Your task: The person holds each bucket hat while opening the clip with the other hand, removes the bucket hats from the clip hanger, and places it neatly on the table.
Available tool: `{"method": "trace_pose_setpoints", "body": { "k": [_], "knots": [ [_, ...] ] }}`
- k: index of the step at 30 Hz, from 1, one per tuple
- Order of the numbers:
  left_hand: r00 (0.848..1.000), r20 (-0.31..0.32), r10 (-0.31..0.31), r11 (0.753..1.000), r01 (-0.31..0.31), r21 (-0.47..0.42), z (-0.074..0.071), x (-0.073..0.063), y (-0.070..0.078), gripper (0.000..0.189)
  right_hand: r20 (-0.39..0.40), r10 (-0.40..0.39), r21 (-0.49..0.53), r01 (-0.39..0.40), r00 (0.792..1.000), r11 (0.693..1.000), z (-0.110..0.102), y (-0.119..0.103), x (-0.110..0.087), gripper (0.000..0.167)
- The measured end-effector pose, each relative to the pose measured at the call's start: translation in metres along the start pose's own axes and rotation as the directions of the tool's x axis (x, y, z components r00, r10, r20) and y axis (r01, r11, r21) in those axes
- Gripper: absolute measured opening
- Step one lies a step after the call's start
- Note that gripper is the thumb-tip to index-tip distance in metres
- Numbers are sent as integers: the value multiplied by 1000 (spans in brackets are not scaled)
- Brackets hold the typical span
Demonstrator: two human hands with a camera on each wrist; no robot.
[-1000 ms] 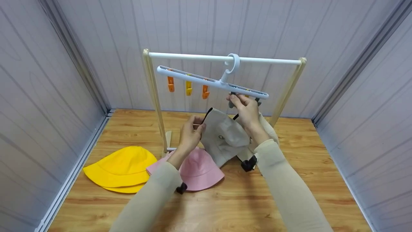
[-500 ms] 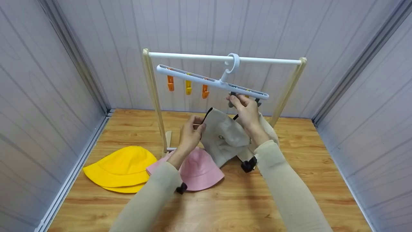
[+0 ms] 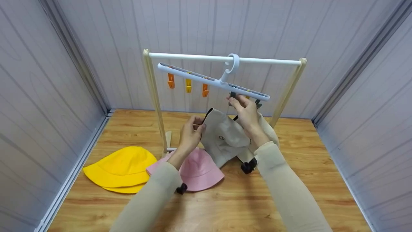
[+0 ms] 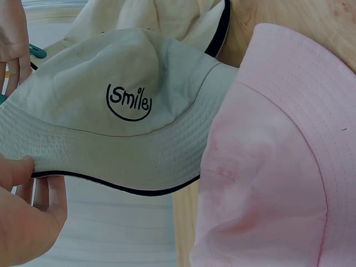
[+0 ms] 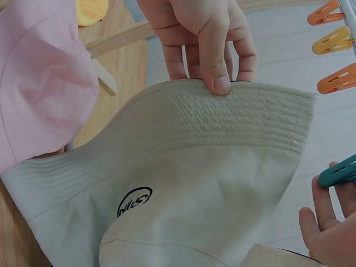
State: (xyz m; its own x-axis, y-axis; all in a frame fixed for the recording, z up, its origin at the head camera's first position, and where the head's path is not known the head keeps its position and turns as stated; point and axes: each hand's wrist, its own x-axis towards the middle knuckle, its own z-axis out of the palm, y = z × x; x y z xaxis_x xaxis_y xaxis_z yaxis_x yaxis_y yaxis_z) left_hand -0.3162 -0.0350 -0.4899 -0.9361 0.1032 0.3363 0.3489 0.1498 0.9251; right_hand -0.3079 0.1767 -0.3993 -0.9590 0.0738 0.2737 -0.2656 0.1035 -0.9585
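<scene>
Beige hat (image 3: 222, 127) sits at one o'clock from the pink hat (image 3: 201, 170) in the head view; the left hand (image 3: 191, 133) pinches its brim, probably keeping that edge raised, while the right hand (image 3: 248, 113) pinches a green peg (image 5: 340, 173), seemingly to work it.

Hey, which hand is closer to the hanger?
Right. The right hand is just under the hanger, pinching a green clip; the left hand is lower down, farther away, pinching the beige hat.
</scene>
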Motion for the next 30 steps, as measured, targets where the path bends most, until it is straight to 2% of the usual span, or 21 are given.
{"method": "trace_pose_setpoints", "body": {
  "k": [7,16,20,30],
  "knots": [
    [1000,3,7,1000,-7,-1,0,0,0,13,18,-9,31,9,1000,999,-1,2,0,35],
    [1000,-11,18,1000,-19,-25,0,-1,-3,13,42,13,54,-15,999,998,-5,4,-2,48],
    [1000,-8,29,998,-29,-57,1,-1,-3,14,47,27,52,-29,999,998,-7,5,-2,53],
    [999,-9,41,998,-41,-54,1,-1,-5,13,62,59,18,-60,996,998,-10,5,-9,56]
  ]
}}
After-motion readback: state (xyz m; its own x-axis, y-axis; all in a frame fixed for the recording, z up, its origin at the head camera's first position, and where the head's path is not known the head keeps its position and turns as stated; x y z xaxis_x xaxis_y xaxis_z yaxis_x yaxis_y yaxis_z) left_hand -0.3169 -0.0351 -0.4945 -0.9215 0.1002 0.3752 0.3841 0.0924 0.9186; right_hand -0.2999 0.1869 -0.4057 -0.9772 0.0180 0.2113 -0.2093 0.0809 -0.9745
